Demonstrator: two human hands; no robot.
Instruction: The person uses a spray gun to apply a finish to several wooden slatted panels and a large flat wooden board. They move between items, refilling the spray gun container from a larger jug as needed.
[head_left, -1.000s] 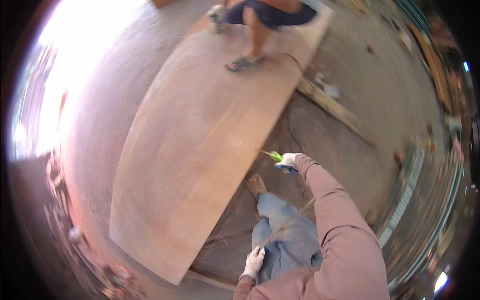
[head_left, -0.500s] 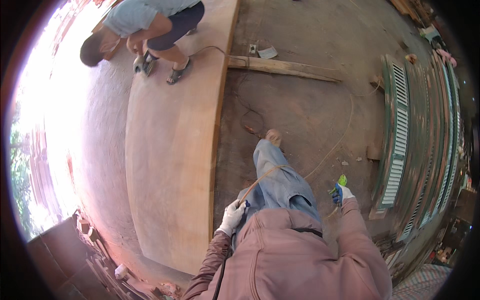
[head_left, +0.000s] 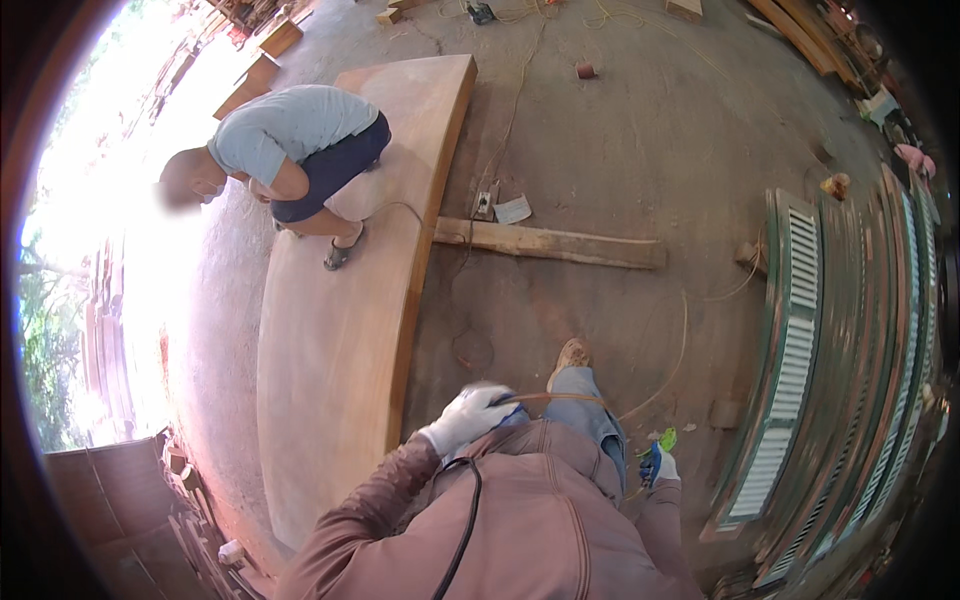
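Note:
My left hand [head_left: 472, 415], in a white glove with a blue palm, is closed around a thin tan hose [head_left: 560, 396] in front of my waist. The hose runs across my leg and curves over the floor to the right. Down at my right side, my right hand [head_left: 656, 466], in a blue and white glove, grips a small bright green object [head_left: 668, 438]. Only its top end shows above the fingers, so its kind is unclear. Left of me lies a long, thick wooden slab [head_left: 340, 390].
A person in a light blue shirt [head_left: 290, 125] bends over the slab, standing on it. A wooden beam [head_left: 560, 245] lies beyond my foot, with a power socket [head_left: 484, 205] and a paper sheet [head_left: 513, 210] behind it. Louvred shutters [head_left: 790, 370] stand stacked at right. Cords cross the floor.
My view has shifted, showing more of the floor ahead. My left hand has risen in front of my waist with the hose. The other person is bent over at the slab in both frames.

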